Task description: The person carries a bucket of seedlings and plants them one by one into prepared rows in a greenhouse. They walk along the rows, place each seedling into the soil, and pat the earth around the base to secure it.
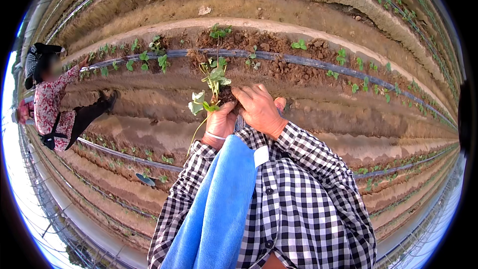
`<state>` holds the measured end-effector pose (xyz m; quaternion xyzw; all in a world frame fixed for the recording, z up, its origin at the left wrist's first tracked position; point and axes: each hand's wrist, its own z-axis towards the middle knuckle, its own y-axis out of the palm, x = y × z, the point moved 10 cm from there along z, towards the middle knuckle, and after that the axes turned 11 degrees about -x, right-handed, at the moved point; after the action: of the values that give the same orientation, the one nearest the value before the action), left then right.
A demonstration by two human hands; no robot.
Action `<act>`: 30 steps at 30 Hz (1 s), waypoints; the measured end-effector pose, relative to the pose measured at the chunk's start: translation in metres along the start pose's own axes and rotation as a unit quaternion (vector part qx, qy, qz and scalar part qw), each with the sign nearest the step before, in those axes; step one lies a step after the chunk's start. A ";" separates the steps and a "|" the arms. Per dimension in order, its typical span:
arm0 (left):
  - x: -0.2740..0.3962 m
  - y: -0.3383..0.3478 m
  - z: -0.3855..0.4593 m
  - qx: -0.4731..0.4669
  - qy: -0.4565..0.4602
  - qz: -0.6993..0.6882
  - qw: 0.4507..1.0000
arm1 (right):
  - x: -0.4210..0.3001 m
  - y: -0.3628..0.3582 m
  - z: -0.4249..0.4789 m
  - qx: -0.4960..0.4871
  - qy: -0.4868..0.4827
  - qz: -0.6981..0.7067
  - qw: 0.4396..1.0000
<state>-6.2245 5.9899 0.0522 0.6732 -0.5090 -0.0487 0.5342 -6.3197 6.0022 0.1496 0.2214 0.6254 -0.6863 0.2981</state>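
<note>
A leafy strawberry-like plant [216, 78] with dark soil about its roots [226, 95] is held over the near side of a raised soil bed. My left hand [220, 119] grips the plant's base and root clump from below, its leaves rising past the thumb. My right hand [257, 110] has its fingers bent against the other side of the same root clump. A long thin stem hangs down by my left wrist. Beyond the hands, a black drip hose [239, 53] runs along the bed, with small green plants [299, 45] on both sides of it.
To the left, a person in a red patterned top [56, 93] leans over the same bed, with another person [33, 59] beyond. Furrows and more planted beds [130, 158] lie on either side. A dark round object [145, 179] rests on a lower bed. A blue towel [227, 194] hangs before me.
</note>
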 end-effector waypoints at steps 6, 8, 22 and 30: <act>-0.001 0.010 -0.009 -0.091 -0.096 -0.065 0.989 | 0.003 0.006 0.000 -0.051 0.011 0.077 0.996; 0.006 0.016 -0.013 -0.108 -0.093 -0.058 0.988 | 0.008 0.016 -0.001 -0.080 0.040 0.121 0.989; 0.011 -0.009 -0.026 -0.047 -0.067 -0.018 0.996 | -0.002 0.038 0.000 -0.156 0.074 0.257 0.951; 0.007 0.016 -0.026 -0.122 -0.063 0.009 0.991 | -0.002 0.053 0.000 -0.184 0.056 0.322 0.927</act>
<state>-6.2154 6.0034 0.0792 0.5938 -0.5381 -0.1474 0.5798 -6.2816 6.0000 0.1130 0.3907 0.6514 -0.4123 0.5030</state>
